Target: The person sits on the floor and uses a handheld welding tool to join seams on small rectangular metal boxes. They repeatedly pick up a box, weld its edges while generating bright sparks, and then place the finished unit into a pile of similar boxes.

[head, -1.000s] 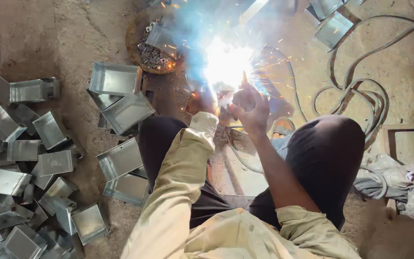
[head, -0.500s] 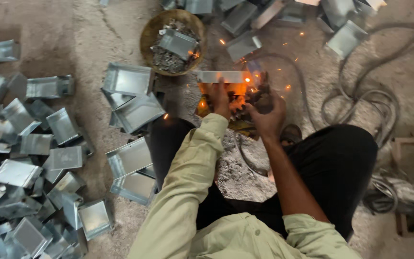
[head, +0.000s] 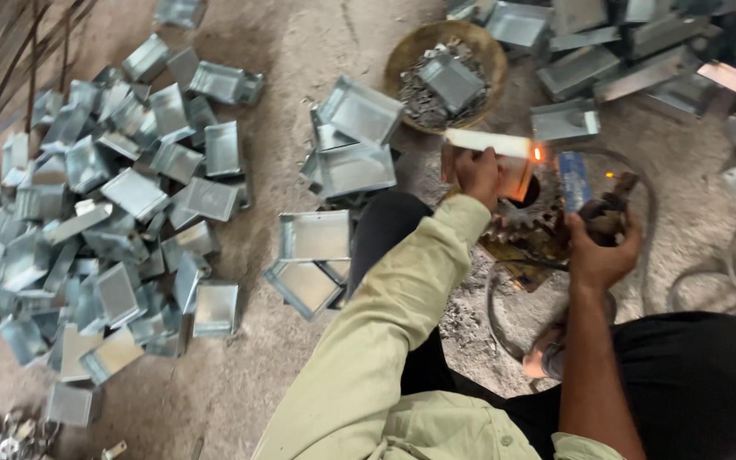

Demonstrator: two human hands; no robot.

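arc flare of a second ago is gone; only a small glow is left on the box (head: 491,153), so that weld pass is judged ended. box is gripped by left hand (head: 476,173) at 12 o'clock. electrode holder (head: 606,213) is clenched in right hand (head: 600,251), at 3 o'clock of the box. bowl (head: 404,60) lies at 11.

Metal workshop: dirt floor (head: 300,51), heaps of sheet-metal boxes (head: 104,221), welding cables (head: 726,273), glowing weld (head: 538,154).
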